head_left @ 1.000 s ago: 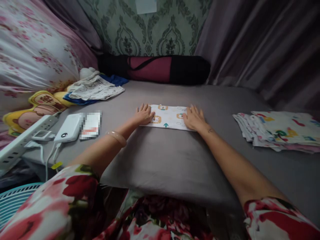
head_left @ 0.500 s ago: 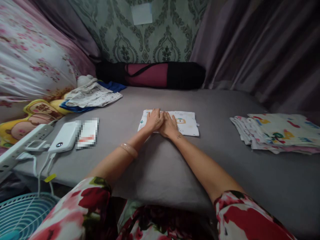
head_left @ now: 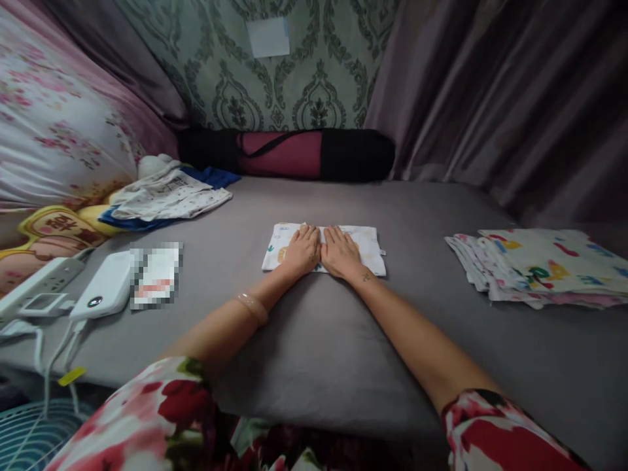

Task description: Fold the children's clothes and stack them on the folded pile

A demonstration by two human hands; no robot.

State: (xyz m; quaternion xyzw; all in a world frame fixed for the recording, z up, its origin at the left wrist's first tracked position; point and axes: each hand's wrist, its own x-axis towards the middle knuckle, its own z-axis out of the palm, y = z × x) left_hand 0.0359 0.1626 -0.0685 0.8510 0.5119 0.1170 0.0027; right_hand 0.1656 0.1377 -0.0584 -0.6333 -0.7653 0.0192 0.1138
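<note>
A white rectangle of folded cloth with a small coloured print (head_left: 370,255) lies flat on a grey cloth-covered surface (head_left: 314,347), about midway between its near and far edges. The left hand (head_left: 305,248) and right hand (head_left: 339,252) rest palm down on the cloth, side by side at its middle, thumbs close together. Both are spread flat with fingers extended toward the far edge, grasping nothing. A pale, glossy bangle (head_left: 252,307) circles the left forearm.

Toward the right edge lies a stack of folded, colourfully printed cloths (head_left: 554,265). A long black and maroon fabric bag (head_left: 279,155) stretches along the far edge. Near the far left corner, a white printed garment (head_left: 167,194) lies over blue fabric (head_left: 210,176). At the near left corner, a white rectangular power bank (head_left: 105,284) with cables sits beside a white plastic power strip (head_left: 36,288).
</note>
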